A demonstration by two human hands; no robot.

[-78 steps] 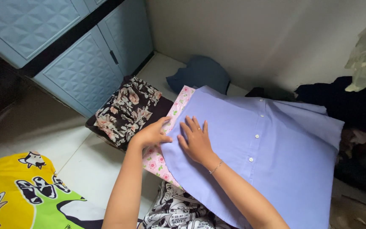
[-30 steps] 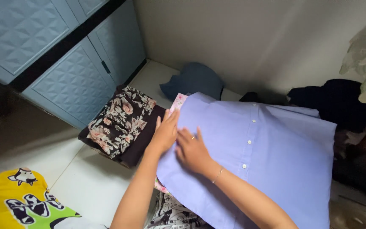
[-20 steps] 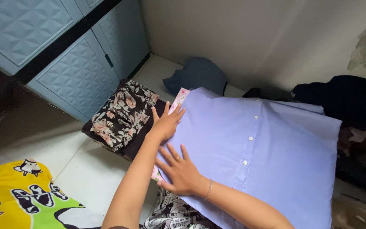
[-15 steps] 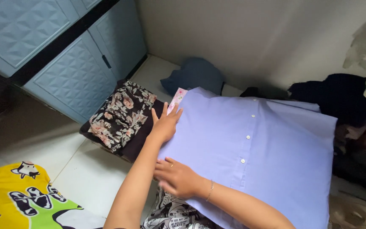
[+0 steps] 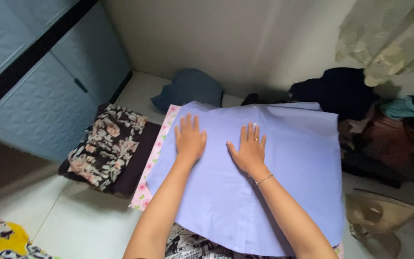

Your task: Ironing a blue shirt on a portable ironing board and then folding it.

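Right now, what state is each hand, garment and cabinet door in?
Left hand: open, flat on the shirt.
Right hand: open, flat on the shirt.
Lilac button-up cotton shirt: spread flat.
Pink floral cloth: underneath the shirt, only its edge showing.
Black floral garment: folded, beside the shirt.
Dark blue garment: crumpled by the wall.
Pale blue cabinet doors: closed.

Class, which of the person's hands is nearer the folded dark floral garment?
Left. The left hand lies flat on the lilac shirt, closer to the folded dark floral garment; the right hand lies farther away.
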